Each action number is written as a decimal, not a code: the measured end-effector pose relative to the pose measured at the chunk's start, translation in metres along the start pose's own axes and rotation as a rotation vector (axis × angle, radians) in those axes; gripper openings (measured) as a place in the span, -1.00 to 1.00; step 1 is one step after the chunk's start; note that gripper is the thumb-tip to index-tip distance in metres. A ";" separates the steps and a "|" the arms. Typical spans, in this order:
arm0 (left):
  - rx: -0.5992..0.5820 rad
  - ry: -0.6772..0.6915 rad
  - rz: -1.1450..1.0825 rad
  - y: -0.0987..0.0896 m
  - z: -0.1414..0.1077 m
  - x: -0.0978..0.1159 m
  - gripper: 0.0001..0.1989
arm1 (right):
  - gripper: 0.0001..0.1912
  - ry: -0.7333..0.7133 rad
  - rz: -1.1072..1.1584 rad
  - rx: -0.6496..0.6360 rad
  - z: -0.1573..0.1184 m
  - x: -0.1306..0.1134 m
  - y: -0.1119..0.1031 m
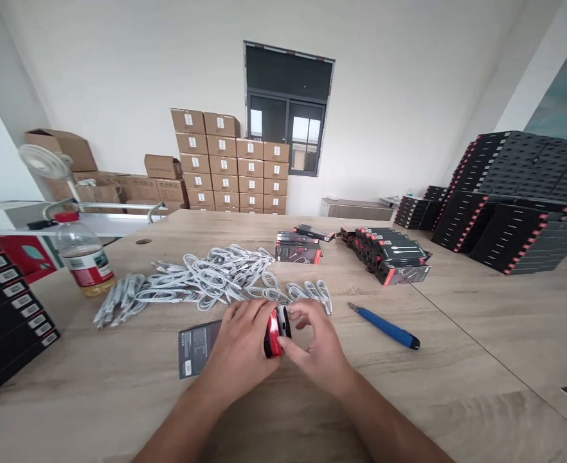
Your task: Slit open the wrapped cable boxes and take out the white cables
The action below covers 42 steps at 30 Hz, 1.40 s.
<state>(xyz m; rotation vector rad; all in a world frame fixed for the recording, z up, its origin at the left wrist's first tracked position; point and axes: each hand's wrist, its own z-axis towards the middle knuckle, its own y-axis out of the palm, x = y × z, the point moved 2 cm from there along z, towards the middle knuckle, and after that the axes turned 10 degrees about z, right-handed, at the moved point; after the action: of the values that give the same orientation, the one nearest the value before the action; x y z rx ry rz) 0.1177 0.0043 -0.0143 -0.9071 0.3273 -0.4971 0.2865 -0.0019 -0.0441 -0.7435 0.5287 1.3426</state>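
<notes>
Spreading across the room, a wood-grained bench (457, 386) stands before a pale wall (409, 96), with a white fan (45, 162), stacked brown cartons (216, 166) and a dark-framed window (267, 116) beyond.

From the left, it carries a stack of black boxes (4, 341), a red-capped bottle (90, 267) and a heap of looped pale cables (211, 276). Nearer, at the middle, the left hand (245, 334) grasps a red-edged box (274, 331); the right hand (319, 341) is curled at its open end. Past them come a small pile of retail boxes (297, 249), a blue cutter (387, 326), a leaning row of similar packs (384, 247) and tall dark stacks (515, 167).

The frame cuts off the leftmost stack. The left hand covers the join, if any, between a grey printed panel (191, 350) and the red-edged box. Whether the right fingers pinch anything, I cannot tell.
</notes>
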 end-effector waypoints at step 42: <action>-0.087 -0.107 0.021 0.001 -0.003 -0.026 -0.34 | -0.60 0.424 0.416 0.373 0.022 0.044 -0.038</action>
<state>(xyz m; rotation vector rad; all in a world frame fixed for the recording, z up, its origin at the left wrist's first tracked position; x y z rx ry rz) 0.0948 0.0166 -0.0148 -1.0095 0.2626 -0.4157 0.3296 0.0413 -0.0542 -0.6258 1.2910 1.4089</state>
